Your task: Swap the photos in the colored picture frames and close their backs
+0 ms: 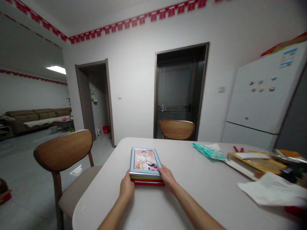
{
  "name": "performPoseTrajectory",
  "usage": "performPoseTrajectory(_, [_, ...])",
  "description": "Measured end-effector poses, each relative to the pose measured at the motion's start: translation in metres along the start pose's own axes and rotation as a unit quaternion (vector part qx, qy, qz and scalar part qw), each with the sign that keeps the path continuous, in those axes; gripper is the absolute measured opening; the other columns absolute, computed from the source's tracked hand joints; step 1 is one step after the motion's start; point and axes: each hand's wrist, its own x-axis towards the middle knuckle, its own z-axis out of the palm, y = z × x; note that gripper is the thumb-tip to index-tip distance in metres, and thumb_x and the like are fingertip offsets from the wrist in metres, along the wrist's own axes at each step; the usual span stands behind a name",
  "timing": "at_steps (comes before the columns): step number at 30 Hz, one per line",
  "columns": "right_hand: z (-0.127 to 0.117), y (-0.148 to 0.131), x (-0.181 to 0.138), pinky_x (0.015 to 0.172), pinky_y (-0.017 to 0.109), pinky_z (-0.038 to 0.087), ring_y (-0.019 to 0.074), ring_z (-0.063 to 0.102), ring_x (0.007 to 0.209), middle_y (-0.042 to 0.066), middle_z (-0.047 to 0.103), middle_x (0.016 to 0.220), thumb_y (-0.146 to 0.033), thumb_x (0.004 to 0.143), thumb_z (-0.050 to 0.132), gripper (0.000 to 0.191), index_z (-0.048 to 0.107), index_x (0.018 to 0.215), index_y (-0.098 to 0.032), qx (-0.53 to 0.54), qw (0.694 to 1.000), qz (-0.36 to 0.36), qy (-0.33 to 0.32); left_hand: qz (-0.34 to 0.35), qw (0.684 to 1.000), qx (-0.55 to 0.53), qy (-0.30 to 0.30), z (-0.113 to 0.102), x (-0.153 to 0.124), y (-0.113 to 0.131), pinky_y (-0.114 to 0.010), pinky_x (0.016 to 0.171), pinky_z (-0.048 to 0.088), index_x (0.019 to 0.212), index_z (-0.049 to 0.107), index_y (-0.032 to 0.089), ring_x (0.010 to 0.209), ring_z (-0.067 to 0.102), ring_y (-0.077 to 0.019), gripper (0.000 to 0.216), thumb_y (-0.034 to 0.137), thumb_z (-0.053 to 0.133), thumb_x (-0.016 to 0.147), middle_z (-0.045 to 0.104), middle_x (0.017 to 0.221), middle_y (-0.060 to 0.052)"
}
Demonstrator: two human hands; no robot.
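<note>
A stack of picture frames rests on the white table (pixel 187 191). The top one is a light-blue picture frame (pixel 132 159) around a pinkish picture, and green, yellow and red edges (pixel 148 183) show beneath it. My left hand (pixel 127 186) grips the near left corner of the stack. On the opposite side my right hand (pixel 168 179) closes round the near right corner, its thumb by the top frame's edge. The fingers' undersides are hidden.
Right on the table lie a teal-and-white plastic packet (pixel 209 151), a yellow envelope or box (pixel 261 162) and crumpled white paper (pixel 271 188). Wooden chairs stand at the left (pixel 64 150) and far side (pixel 177 129). A white fridge (pixel 259 102) is behind at right.
</note>
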Motion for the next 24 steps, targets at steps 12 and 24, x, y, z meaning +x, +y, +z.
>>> performPoseTrajectory(12, [-0.021,-0.097,-0.031,0.044,0.02,0.032,0.0073,0.032,0.041,-0.01,0.037,0.05,-0.023,0.066,0.044,0.071,0.015,0.131,-0.022,0.268,0.959,-0.076,-0.062,0.0,0.971,-0.24,0.013,-0.075,-0.015,0.083,-0.019,0.053,0.036,0.127,0.02,0.021,0.049,0.043,-0.0058,0.066,0.015,0.047,0.068,0.044,0.061,0.008])
performPoseTrajectory(24, [-0.026,-0.169,-0.084,0.044,0.018,0.027,0.0068,0.032,0.045,-0.009,0.04,0.051,-0.011,0.059,0.049,0.074,0.024,0.126,-0.033,0.535,0.816,-0.087,-0.201,0.138,0.797,-0.563,-0.17,-0.095,-0.059,0.151,-0.018,0.055,0.034,0.128,0.015,0.028,0.052,0.042,-0.0047,0.082,0.009,0.058,0.061,0.045,0.058,0.01])
